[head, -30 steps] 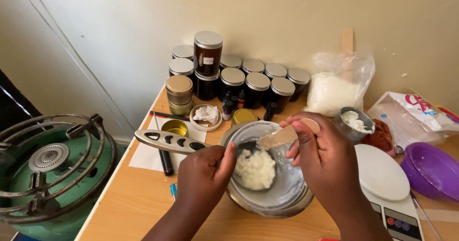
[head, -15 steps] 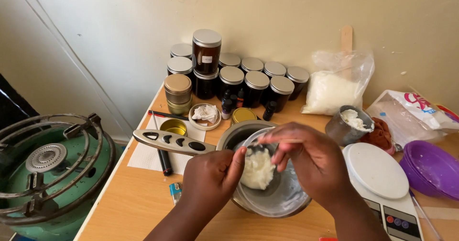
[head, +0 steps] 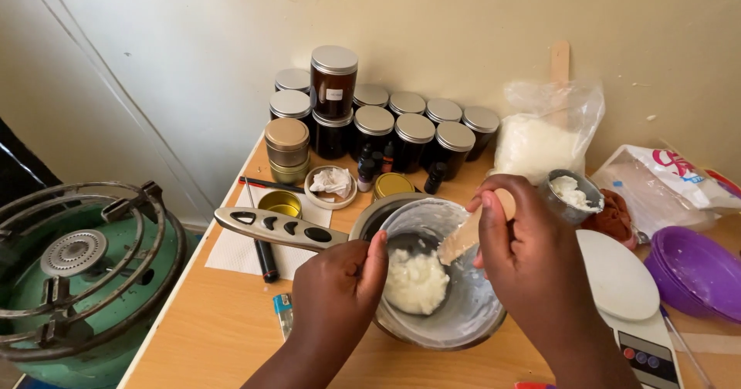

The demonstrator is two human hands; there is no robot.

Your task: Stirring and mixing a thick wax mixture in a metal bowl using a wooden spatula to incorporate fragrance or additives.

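Wooden table [head: 216, 327], jars at 12 o'clock. Your left hand [head: 336, 281] grips bowl [head: 463, 312] rim; right hand [head: 525, 242] pinches wooden stick [head: 467, 231] above white wax [head: 417, 281]. Stirring under way.

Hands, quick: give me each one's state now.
Left hand: closed on the metal bowl rim.
Right hand: closed, holding the wooden stick over the white wax.
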